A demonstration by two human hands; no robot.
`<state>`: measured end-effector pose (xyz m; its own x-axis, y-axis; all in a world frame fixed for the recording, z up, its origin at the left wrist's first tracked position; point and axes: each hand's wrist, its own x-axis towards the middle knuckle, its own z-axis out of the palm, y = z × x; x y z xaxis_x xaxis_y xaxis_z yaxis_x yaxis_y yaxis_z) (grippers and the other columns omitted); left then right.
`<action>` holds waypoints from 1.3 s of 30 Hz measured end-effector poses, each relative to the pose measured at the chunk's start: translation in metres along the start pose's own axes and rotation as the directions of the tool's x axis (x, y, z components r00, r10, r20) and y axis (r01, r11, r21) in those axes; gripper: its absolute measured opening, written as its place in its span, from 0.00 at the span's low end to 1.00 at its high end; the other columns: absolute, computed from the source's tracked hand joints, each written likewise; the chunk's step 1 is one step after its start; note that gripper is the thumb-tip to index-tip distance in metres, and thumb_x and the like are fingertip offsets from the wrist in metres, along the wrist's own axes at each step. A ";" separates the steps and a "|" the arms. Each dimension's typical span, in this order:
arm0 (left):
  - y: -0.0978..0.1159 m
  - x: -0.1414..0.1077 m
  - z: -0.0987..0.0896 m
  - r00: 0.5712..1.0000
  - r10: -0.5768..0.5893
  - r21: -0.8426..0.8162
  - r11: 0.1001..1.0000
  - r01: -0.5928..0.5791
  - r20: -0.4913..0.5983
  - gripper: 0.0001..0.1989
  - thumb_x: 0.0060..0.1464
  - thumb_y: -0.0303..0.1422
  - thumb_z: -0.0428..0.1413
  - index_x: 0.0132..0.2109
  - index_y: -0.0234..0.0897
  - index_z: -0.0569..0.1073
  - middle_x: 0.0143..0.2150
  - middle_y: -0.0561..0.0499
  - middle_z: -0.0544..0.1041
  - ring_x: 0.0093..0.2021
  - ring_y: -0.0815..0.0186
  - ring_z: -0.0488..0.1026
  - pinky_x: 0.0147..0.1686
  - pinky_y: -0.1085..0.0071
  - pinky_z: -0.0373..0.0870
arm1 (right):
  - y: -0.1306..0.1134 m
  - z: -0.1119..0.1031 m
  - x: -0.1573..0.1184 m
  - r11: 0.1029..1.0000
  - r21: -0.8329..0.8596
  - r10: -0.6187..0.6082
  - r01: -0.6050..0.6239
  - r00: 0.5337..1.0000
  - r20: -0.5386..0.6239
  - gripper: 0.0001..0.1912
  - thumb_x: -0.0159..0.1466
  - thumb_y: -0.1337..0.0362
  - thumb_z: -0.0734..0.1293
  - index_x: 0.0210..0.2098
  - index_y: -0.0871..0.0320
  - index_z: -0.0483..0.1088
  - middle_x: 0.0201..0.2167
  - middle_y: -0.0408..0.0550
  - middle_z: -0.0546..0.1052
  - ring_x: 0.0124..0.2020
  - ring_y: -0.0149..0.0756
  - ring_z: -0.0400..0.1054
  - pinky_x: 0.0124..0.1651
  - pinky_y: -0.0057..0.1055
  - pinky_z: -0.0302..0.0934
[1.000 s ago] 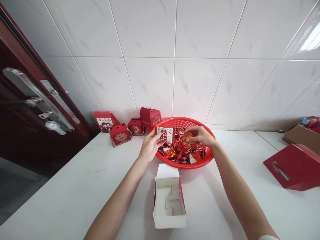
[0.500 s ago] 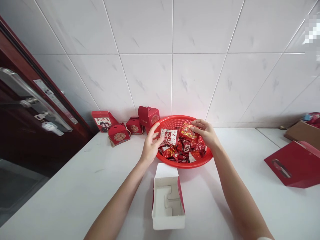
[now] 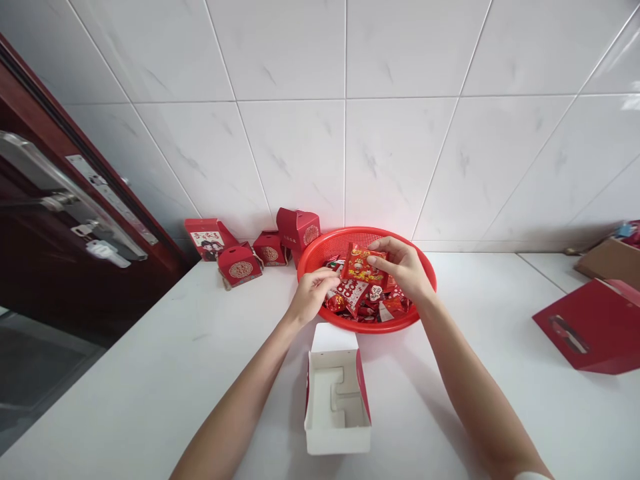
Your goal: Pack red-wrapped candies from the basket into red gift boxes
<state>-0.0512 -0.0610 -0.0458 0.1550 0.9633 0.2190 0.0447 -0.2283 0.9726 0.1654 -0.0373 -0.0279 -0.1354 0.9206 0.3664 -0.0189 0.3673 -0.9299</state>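
Observation:
My right hand (image 3: 403,270) pinches a shiny red-and-gold snack packet (image 3: 364,265) by its right edge, above a red plastic basket (image 3: 425,260). My left hand (image 3: 315,293) is at the basket's left rim, with thumb and fingers drawn together; what they hold, if anything, is hidden. A white packet with red double-happiness print (image 3: 351,292) lies tilted among the wrapped sweets (image 3: 375,308), just right of the left fingertips. In front of the basket, an open white-lined box (image 3: 334,400) has its flap toward the basket.
Small red gift boxes (image 3: 240,265) stand by the tiled wall at left, beside a taller red box (image 3: 299,228). At right are a red box with a handle slot (image 3: 593,327) and a brown carton (image 3: 610,263). A dark red door (image 3: 45,253) is at far left.
The white double-happiness packet has gone from upright in my left hand to lying lower in the basket. My right hand has moved the red-and-gold packet slightly left.

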 end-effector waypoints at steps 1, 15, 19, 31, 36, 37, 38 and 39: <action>0.002 0.000 0.000 1.000 0.015 0.009 1.000 -0.016 0.027 0.16 0.52 0.41 0.63 0.21 0.38 0.76 0.26 0.52 0.73 0.27 0.65 0.68 0.29 0.70 0.66 | 0.001 0.003 -0.001 1.000 -0.005 0.002 -0.002 1.000 0.022 0.19 0.56 0.50 0.78 0.38 0.54 0.75 0.41 0.48 0.79 0.40 0.41 0.74 0.44 0.38 0.71; -0.003 0.003 0.003 0.977 -0.082 -0.366 0.930 0.004 -0.197 0.23 0.39 0.52 0.74 0.32 0.36 0.83 0.31 0.51 0.81 0.36 0.63 0.76 0.39 0.69 0.73 | 0.004 -0.015 0.004 0.997 -0.052 0.067 -0.063 0.993 0.096 0.23 0.62 0.43 0.73 0.43 0.55 0.76 0.38 0.51 0.83 0.38 0.42 0.77 0.44 0.40 0.73; -0.002 0.007 0.001 0.958 -0.158 -0.479 0.877 0.024 -0.240 0.23 0.30 0.49 0.77 0.29 0.38 0.82 0.33 0.52 0.82 0.36 0.66 0.77 0.38 0.72 0.73 | 0.018 -0.033 0.010 0.944 -0.323 0.112 -0.058 0.983 0.149 0.16 0.65 0.49 0.71 0.40 0.57 0.77 0.37 0.50 0.82 0.38 0.42 0.77 0.41 0.37 0.73; -0.004 0.009 0.001 0.964 -0.160 -0.482 0.875 0.039 -0.213 0.24 0.31 0.49 0.77 0.33 0.39 0.85 0.38 0.49 0.85 0.41 0.62 0.79 0.43 0.69 0.73 | 0.034 -0.032 0.007 0.513 -0.858 0.534 0.012 0.778 0.330 0.22 0.65 0.65 0.69 0.59 0.50 0.78 0.55 0.52 0.81 0.58 0.55 0.74 0.59 0.43 0.68; -0.007 0.009 -0.001 0.963 -0.163 -0.482 0.875 0.040 -0.215 0.24 0.31 0.48 0.77 0.34 0.38 0.85 0.38 0.50 0.84 0.40 0.64 0.78 0.42 0.70 0.72 | 0.038 -0.035 0.008 0.552 -0.832 0.510 0.058 0.765 0.392 0.21 0.64 0.67 0.69 0.55 0.48 0.81 0.53 0.48 0.83 0.54 0.51 0.77 0.56 0.40 0.69; -0.006 0.009 -0.001 0.964 -0.161 -0.480 0.876 0.041 -0.213 0.24 0.31 0.48 0.77 0.33 0.38 0.84 0.37 0.50 0.84 0.40 0.64 0.78 0.42 0.70 0.72 | 0.039 -0.035 0.007 0.564 -0.823 0.496 0.064 0.770 0.400 0.21 0.63 0.68 0.69 0.54 0.48 0.81 0.52 0.48 0.83 0.53 0.50 0.77 0.55 0.39 0.69; -0.006 0.009 0.000 0.964 -0.161 -0.479 0.877 0.041 -0.211 0.23 0.31 0.48 0.77 0.32 0.38 0.84 0.36 0.50 0.83 0.39 0.64 0.78 0.41 0.70 0.72 | 0.038 -0.035 0.007 0.576 -0.815 0.480 0.070 0.777 0.406 0.20 0.62 0.69 0.69 0.52 0.49 0.82 0.51 0.47 0.84 0.53 0.50 0.77 0.55 0.39 0.69; -0.005 0.009 0.000 0.964 -0.162 -0.479 0.877 0.043 -0.210 0.23 0.31 0.48 0.77 0.31 0.38 0.83 0.34 0.50 0.83 0.38 0.64 0.77 0.41 0.69 0.72 | 0.038 -0.035 0.007 0.586 -0.807 0.464 0.076 0.785 0.410 0.19 0.62 0.69 0.70 0.51 0.49 0.83 0.49 0.47 0.84 0.52 0.50 0.77 0.55 0.39 0.69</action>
<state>-0.0501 -0.0510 -0.0486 -0.0650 0.9954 0.0701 -0.4269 -0.0913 0.8997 0.1985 -0.0125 -0.0592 -0.5214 0.8388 -0.1567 0.7781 0.3919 -0.4909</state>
